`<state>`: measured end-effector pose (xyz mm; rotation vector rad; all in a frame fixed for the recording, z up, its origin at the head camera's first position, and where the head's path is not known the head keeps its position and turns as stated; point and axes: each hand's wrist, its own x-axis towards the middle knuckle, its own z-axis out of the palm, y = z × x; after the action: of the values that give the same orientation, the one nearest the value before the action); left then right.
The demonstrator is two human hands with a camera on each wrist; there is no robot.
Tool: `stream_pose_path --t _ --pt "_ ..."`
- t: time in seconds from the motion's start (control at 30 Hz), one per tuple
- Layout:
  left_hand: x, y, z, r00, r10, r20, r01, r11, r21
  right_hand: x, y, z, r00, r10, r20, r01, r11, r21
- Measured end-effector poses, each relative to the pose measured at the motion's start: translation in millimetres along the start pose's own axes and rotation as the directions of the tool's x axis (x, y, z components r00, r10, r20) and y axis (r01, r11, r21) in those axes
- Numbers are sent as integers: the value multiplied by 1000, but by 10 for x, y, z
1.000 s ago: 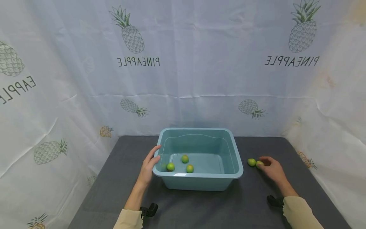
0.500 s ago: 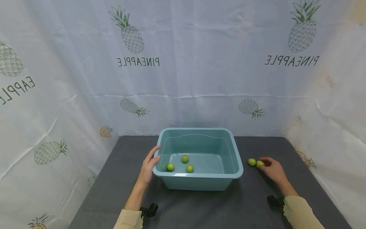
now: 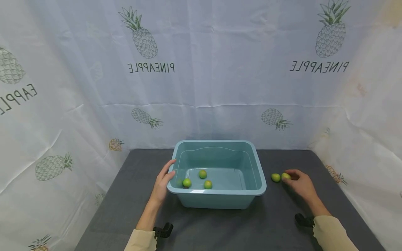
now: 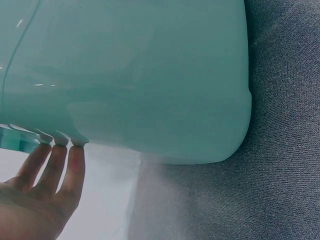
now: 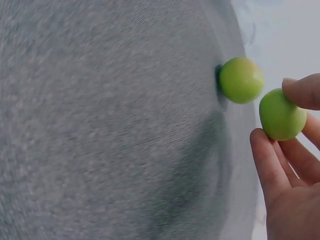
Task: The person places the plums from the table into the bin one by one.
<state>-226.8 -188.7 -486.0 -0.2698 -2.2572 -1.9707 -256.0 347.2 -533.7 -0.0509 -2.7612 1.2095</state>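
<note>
A light blue-green plastic tub (image 3: 216, 202) stands mid-table; inside it lie three small round green fruits (image 3: 202, 174), lime-like in look. My left hand (image 3: 161, 184) holds the tub's left rim, and in the left wrist view its fingers (image 4: 72, 172) reach up to the underside of the rim. To the right of the tub, my right hand (image 3: 301, 184) pinches a green lime-like fruit (image 5: 282, 115) between thumb and fingers, slightly off the table. Another such fruit (image 5: 241, 80) rests on the table just left of it.
The dark grey tabletop (image 3: 220, 230) spreads round the tub. A white cloth printed with pineapples (image 3: 201, 87) hangs behind and along both sides. A black wrist mount (image 3: 304, 220) sits on each wrist.
My right hand has risen slightly with the fruit it pinches. The left hand and tub stay put, with only a slight shift of the view.
</note>
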Motion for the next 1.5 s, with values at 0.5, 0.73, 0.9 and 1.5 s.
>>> stream_pose_path --t 0.5,0.73,0.9,1.5 --pt "13 -10 0 1000 -8 -4 8 1000 -1 -28 -261 -43 998 -61 -22 61 998 2" --pt "18 -8 5 1000 -8 -2 8 1000 0 -63 -395 -54 993 -109 -32 110 994 9" --pt "15 -19 -6 1000 -8 -2 8 1000 -5 -75 -495 -38 992 -119 -33 119 993 12" --pt "28 -9 -6 1000 -3 -11 3 1000 4 -150 -956 -78 976 -218 -14 219 974 54"
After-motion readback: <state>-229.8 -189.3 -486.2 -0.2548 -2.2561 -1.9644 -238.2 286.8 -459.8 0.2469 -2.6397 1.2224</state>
